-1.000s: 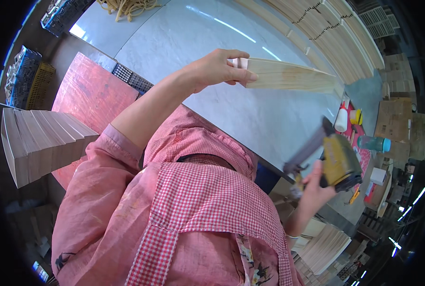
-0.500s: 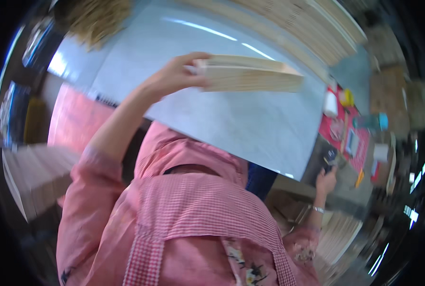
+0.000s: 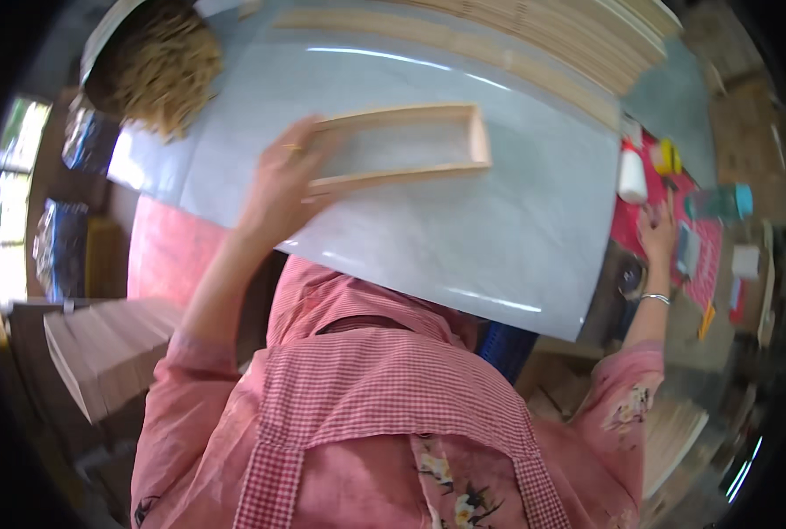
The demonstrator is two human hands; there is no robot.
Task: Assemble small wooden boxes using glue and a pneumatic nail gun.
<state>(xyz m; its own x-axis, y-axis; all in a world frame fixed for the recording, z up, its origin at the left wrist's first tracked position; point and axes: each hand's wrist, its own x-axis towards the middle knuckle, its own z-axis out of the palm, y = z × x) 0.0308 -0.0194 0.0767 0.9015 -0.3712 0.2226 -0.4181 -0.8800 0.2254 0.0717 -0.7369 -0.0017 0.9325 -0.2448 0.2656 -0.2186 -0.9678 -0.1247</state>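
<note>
A long, narrow rectangular wooden frame (image 3: 402, 176) lies on or just above the pale tabletop (image 3: 446, 238). Its middle is open, and the pale surface shows through. My left hand (image 3: 278, 181), with a ring on one finger, is closed on the frame's left end and hides that end. Far to the right, my right hand (image 3: 657, 231) is over the red cloth (image 3: 624, 227), just below a white bottle (image 3: 633, 176). Its fingers are bent around something slim that I cannot make out; a small dark piece shows beyond them.
A container of wood shavings (image 3: 168, 75) stands at the back left. Wooden strips (image 3: 534, 40) are stacked along the far edge. Near my right hand are a yellow roll (image 3: 666, 157), a teal-lidded bottle (image 3: 719, 203) and a dark tool (image 3: 629, 278). Stacked boards (image 3: 115, 353) stand at lower left.
The wooden frame has turned so its open middle faces up, and it sits further left with my left hand. My right hand has left the dark tool and moved up onto the red cloth.
</note>
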